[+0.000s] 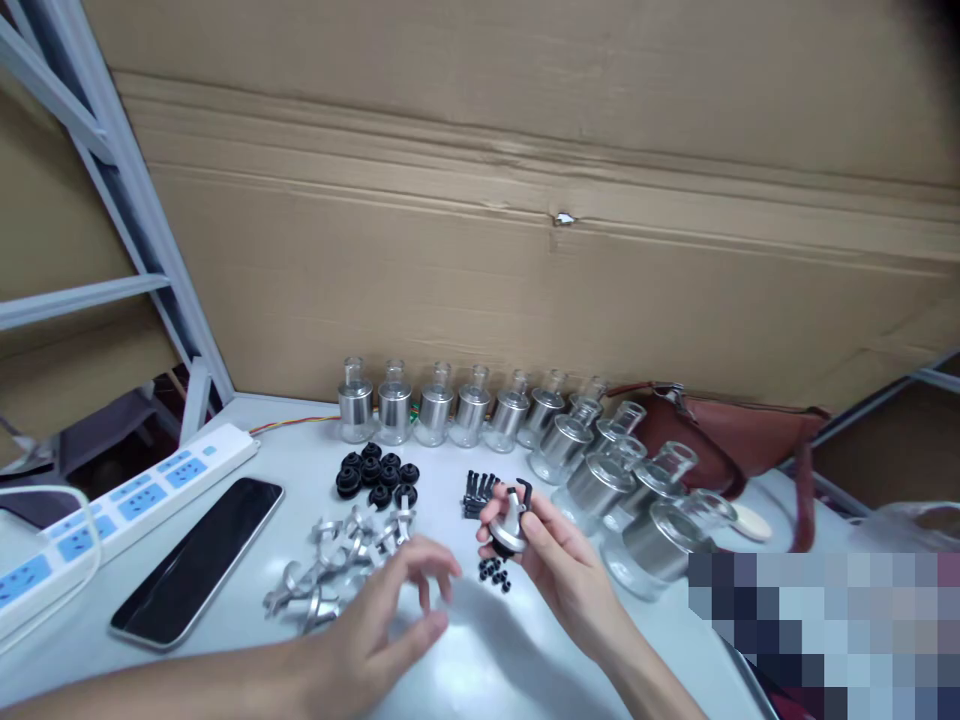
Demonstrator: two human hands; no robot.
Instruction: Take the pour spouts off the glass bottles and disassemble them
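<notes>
My right hand [566, 560] is closed around a silver pump head [512, 525] with a black bent spout and a black underside. Fingers apart and holding nothing, my left hand [401, 615] hovers over the table. Loose silver metal pump parts [352, 545] lie just beyond and left of it. Behind those parts sits a cluster of round black collars [371, 472]. Several black spouts [478, 490] lie in a row near my right fingers. Small black fittings [495, 574] are scattered just below the held pump head.
Glass bottles with metal bands [435, 405] line the back and right of the table. A phone [199, 560] and a white power strip [142, 500] lie at left. A brown leather bag [720, 435] rests behind the right bottles. Cardboard [525, 270] stands behind the table.
</notes>
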